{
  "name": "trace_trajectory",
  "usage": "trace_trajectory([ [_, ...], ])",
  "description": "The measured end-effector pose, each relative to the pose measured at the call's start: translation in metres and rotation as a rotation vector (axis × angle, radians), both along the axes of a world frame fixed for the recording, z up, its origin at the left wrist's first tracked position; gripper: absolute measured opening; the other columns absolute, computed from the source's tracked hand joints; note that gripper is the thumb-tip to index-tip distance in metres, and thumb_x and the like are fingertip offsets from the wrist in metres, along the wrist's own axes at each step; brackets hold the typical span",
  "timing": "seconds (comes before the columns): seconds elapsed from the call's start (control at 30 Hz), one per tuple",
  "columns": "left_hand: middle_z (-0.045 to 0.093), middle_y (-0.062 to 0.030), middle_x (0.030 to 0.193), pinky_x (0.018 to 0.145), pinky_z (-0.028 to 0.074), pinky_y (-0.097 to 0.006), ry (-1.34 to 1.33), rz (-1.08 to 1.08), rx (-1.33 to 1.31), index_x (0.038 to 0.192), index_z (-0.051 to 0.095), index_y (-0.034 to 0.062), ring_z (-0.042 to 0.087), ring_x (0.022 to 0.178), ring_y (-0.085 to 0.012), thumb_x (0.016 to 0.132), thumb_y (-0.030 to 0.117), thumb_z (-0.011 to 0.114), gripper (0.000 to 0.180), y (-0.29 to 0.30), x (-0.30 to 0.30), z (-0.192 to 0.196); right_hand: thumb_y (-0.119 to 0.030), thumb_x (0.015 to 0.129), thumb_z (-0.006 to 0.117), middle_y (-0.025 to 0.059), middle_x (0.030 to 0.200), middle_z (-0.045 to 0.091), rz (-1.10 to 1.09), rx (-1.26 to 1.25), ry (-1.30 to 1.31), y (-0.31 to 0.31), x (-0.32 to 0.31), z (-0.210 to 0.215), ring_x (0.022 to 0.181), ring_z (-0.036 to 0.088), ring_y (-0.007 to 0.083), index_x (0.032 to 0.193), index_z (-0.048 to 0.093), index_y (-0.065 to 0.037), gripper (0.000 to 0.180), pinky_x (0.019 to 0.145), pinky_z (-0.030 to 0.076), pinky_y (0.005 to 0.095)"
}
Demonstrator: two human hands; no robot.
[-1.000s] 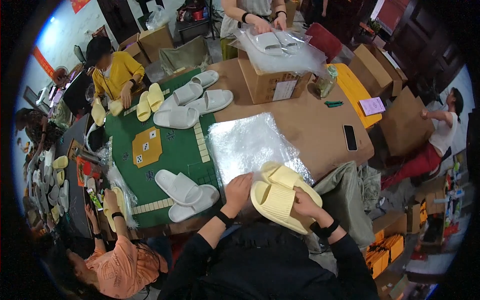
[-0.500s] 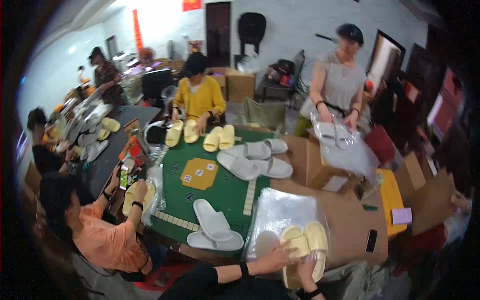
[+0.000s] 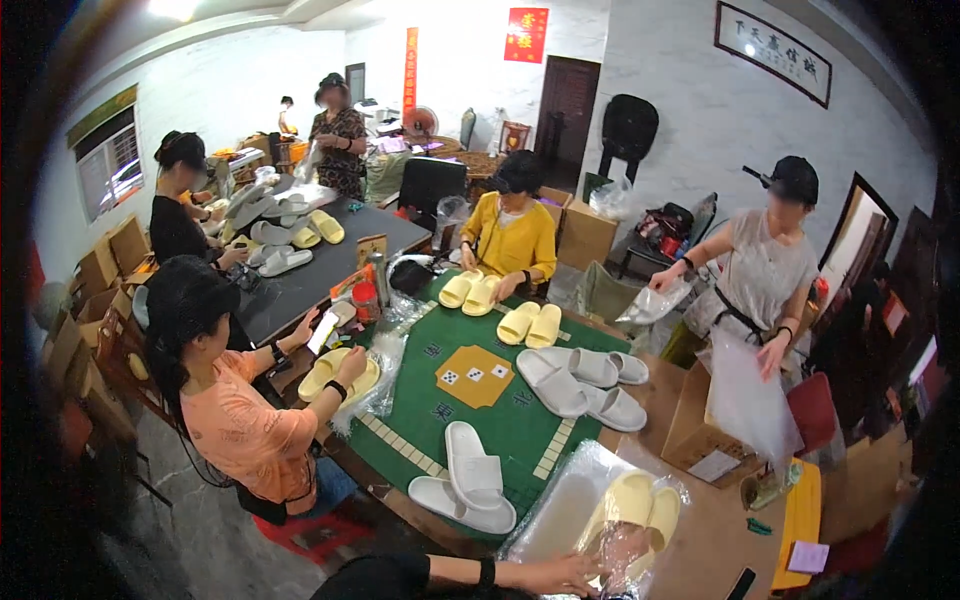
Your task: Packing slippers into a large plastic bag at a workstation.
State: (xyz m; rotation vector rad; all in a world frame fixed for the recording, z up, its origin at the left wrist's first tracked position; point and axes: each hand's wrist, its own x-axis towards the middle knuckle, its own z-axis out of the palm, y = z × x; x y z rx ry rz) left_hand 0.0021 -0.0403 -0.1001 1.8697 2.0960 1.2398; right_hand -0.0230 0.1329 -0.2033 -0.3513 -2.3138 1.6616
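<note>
A pair of pale yellow slippers (image 3: 628,497) lies inside a clear plastic bag (image 3: 672,487) at the table's near edge, over a stack of flat clear bags (image 3: 560,488). My right hand (image 3: 624,548) grips the slippers at their near end, partly covered by the shiny film. From the lower edge my left forearm, with a black wristband, reaches right. My left hand (image 3: 562,575) is at the bag's near edge, its fingers closed on the film. The lower parts of both hands are cut off or blurred.
White slippers (image 3: 475,475) lie on the green table mat (image 3: 420,400), with more grey-white ones (image 3: 590,380) farther right. Co-workers in yellow (image 3: 515,235) and orange (image 3: 240,400) handle yellow slippers; one in grey (image 3: 770,260) holds bags by a cardboard box (image 3: 700,430).
My view has tilted up and turned, so the room sits differently. The yellow slippers now lie under clear film. The co-worker in grey has moved a bagged pair leftward and holds another bag.
</note>
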Motion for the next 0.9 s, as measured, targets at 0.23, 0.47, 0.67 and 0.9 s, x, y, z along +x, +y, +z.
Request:
trace_trajectory([
  [0.23,0.042,-0.0141,0.129,0.096,0.030,-0.040,-0.457,-0.137,0.062,0.103,0.063,0.0081,0.040,0.117,-0.0308,0.084,0.017,0.055,0.022,-0.017,0.011,0.029,-0.025,0.074,0.060,0.0246,0.113,0.045,0.125,0.178,0.028,-0.019,-0.040,0.010,0.114,0.037,0.0346,0.110,0.049,0.001,0.046,0.090,0.034,0.0414],
  [0.47,0.051,-0.0151,0.118,0.089,0.037,-0.041,-0.226,0.094,0.033,0.101,0.063,0.0079,0.047,0.108,-0.0320,0.085,0.021,0.053,0.023,-0.019,0.012,-0.011,-0.025,0.074,0.059,0.0242,0.112,0.046,0.195,0.323,0.056,-0.052,-0.069,0.017,0.113,0.038,0.0343,0.108,0.050,0.000,0.044,0.088,0.034,0.0435],
  [0.67,0.051,-0.0149,0.118,0.087,0.039,-0.040,-0.383,0.073,0.164,0.102,0.063,0.0088,0.049,0.105,-0.0313,0.086,0.019,0.053,0.022,-0.028,0.019,0.012,-0.025,0.074,0.058,0.0239,0.110,0.047,0.234,0.448,0.049,-0.073,-0.075,0.015,0.112,0.039,0.0340,0.108,0.051,0.000,0.042,0.087,0.035,0.0453],
  [0.9,0.057,-0.0130,0.111,0.080,0.044,-0.036,-0.451,0.069,0.152,0.106,0.061,0.0098,0.055,0.096,-0.0271,0.086,0.017,0.053,0.023,-0.034,0.012,0.014,-0.026,0.074,0.057,0.0236,0.109,0.049,0.294,0.646,0.021,-0.076,-0.073,0.018,0.111,0.040,0.0337,0.106,0.053,-0.001,0.041,0.085,0.036,0.0474],
])
